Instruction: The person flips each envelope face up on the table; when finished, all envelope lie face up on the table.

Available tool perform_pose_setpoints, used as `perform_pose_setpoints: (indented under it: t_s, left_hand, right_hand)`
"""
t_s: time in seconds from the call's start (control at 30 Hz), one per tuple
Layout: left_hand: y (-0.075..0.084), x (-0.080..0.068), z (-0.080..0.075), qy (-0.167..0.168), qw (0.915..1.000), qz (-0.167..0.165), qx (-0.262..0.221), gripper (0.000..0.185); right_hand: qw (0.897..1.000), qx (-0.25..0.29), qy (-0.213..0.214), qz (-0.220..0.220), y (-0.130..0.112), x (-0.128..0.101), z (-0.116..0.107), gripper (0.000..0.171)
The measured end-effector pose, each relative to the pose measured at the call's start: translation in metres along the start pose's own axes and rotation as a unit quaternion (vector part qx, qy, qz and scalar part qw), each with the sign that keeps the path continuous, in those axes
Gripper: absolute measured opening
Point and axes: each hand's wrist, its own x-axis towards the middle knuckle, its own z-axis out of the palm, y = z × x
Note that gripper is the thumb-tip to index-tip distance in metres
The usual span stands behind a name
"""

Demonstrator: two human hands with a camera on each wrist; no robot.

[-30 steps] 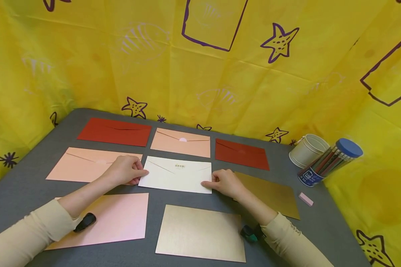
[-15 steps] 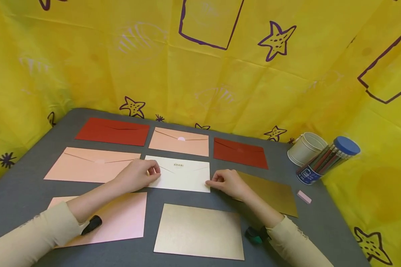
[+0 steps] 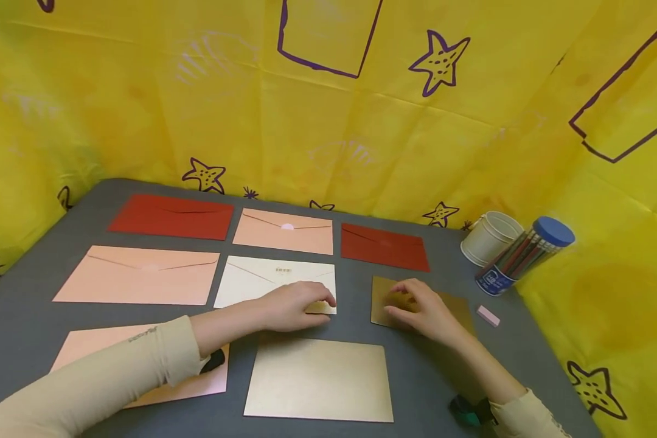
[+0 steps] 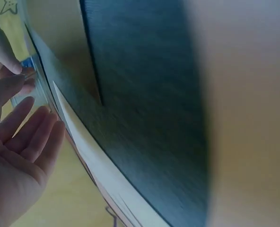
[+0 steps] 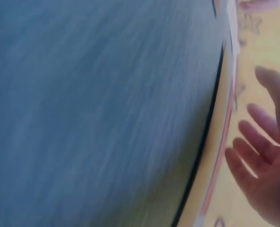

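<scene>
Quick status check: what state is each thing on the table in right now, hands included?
Left hand: open, fingers resting on the white envelope.
Right hand: open, resting on the gold envelope.
White envelope: flap closed, flat.
Gold envelope: flat, partly covered.
Pencil tube: capped, leaning against the white cup.
White cup: tilted on its side.

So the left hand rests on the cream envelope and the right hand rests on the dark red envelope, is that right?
Not quite. The left hand does rest on the cream envelope, but the right hand rests on the gold envelope, not the dark red one. The head view shows this.
</scene>
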Motion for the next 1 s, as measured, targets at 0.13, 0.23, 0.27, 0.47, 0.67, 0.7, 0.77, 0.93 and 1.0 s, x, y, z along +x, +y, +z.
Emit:
perform_pose_setpoints:
  t_s: [0.13,0.23,0.27,0.47,0.67,0.7,0.77,0.93,1.0]
  left_hand:
    - [0.004,0.018,0.01,-0.032,0.9992,0.013,0.018,0.037]
    - [0.006,0.032,0.015,-0.057,0.9975,0.02,0.036,0.044]
    - [0.007,0.036,0.017,-0.065,0.9968,0.021,0.041,0.047]
    - [0.012,0.06,0.027,-0.105,0.9913,0.017,0.077,0.06]
    - [0.013,0.08,0.038,-0.13,0.9858,0.009,0.106,0.07]
    - [0.013,0.082,0.039,-0.134,0.9849,0.007,0.109,0.072]
    - [0.015,0.085,0.04,-0.14,0.9836,0.003,0.113,0.074]
    - [0.017,0.088,0.042,-0.134,0.9809,0.009,0.141,0.069]
    - [0.017,0.089,0.044,-0.126,0.9785,0.019,0.162,0.066]
  right_hand:
    - [0.999,-0.012,-0.044,0.03,0.016,-0.021,-0.018,0.062]
    - [0.992,-0.008,-0.092,0.082,0.025,-0.037,-0.03,0.078]
    - [0.99,-0.005,-0.105,0.098,0.028,-0.043,-0.033,0.082]
    - [0.983,0.013,-0.128,0.131,0.044,-0.066,-0.048,0.091]
    - [0.982,0.023,-0.137,0.128,0.052,-0.076,-0.054,0.091]
    - [0.982,0.021,-0.137,0.128,0.053,-0.076,-0.054,0.091]
    - [0.983,0.012,-0.135,0.124,0.054,-0.077,-0.055,0.09]
    - [0.987,-0.007,-0.123,0.103,0.057,-0.077,-0.055,0.087]
    - [0.988,-0.012,-0.12,0.096,0.058,-0.078,-0.055,0.085]
